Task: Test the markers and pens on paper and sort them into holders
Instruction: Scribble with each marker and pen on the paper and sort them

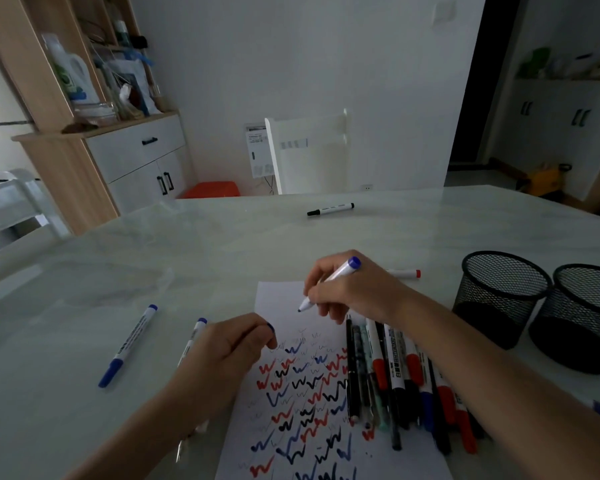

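The right hand point(354, 292), just right of the frame's centre, gripped a white marker with a blue end point(342, 271) in a writing hold. Its dark tip pointed down at the bare top part of a white sheet of paper point(278, 294); whether the tip touched the sheet could not be told. The left hand point(227, 349), lower and left of centre, lay over the sheet's left edge with fingers curled, pinching a small blue cap point(270, 328) at its fingertips. The lower part of the sheet was covered with red, blue and black zigzag strokes.

Along the sheet's right edge, partly under the right forearm, lay a heap of mixed pens and markers point(395, 375) with red, black and blue caps. At the right of the frame a black wire-mesh cylindrical holder point(499, 296) stood upright, with a second black mesh holder point(582, 317) close beside it.

On the pale marble-look worktop point(222, 244), a blue-capped white marker point(129, 346) lay at lower left. A similar blue-ended marker point(196, 332) was partly hidden behind the left hand. A red-ended white marker point(404, 273) showed behind the right hand. A black-capped white marker point(329, 209) lay alone, well apart, above centre.
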